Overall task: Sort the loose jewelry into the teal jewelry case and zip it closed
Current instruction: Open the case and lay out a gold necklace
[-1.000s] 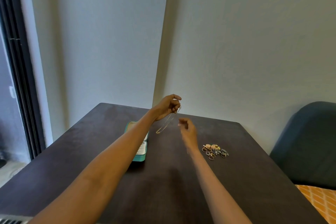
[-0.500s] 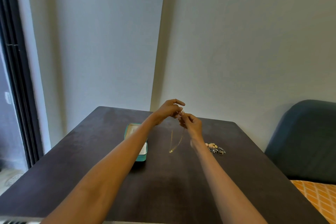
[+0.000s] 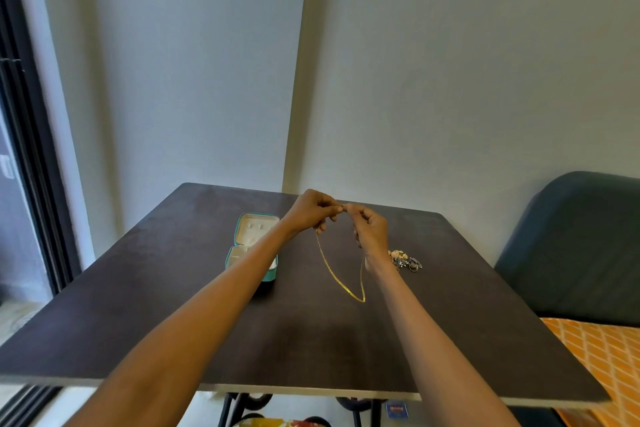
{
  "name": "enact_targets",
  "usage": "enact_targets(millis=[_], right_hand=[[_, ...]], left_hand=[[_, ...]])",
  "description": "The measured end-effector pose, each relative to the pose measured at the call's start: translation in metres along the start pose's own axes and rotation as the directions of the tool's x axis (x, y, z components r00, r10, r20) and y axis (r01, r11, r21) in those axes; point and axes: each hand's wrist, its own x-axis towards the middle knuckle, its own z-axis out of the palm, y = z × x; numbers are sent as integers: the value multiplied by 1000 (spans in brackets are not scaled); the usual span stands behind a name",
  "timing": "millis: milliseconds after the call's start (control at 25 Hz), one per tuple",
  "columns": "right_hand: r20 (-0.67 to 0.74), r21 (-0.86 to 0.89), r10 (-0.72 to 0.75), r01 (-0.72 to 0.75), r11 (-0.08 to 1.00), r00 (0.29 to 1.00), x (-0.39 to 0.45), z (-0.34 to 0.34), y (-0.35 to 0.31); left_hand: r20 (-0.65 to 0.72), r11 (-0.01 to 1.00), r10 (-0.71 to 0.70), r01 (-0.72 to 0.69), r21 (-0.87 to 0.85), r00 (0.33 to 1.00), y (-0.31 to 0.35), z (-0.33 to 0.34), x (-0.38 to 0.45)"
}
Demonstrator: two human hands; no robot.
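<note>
Above the dark table, beside the open teal case, left hand and right hand now pinch the gold chain ends together; earlier it dangled from the left alone. Loose jewelry pile unchanged.

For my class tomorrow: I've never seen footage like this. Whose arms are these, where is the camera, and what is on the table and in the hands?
No machine here: a person wears a wide-angle camera on the head, looking forward and down, so the arms are their own. The left hand and right hand each pinch an end of a gold chain, raised so that it hangs in a loop. On the dark table sits an open teal jewelry case, with a small pile of loose jewelry by the right wrist.
</note>
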Motion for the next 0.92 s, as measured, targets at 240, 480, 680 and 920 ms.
enact_targets(millis=[240, 480, 680, 920], right_hand=[[-19, -140, 103, -105, 985, 994, 7, 2, 45], [-11, -346, 154, -149, 926, 988, 54, 12, 95], [51, -571, 176, -115, 812, 983, 95, 13, 130], [76, -658, 137, -53, 751, 988, 117, 19, 147]], left_hand=[[-8, 981, -195, 195, -6, 981, -40, 30, 8], [-81, 942, -298, 307, 138, 951, -83, 53, 53], [-102, 884, -361, 375, 278, 927, -118, 66, 93], [-67, 857, -301, 301, 419, 951, -136, 67, 116]])
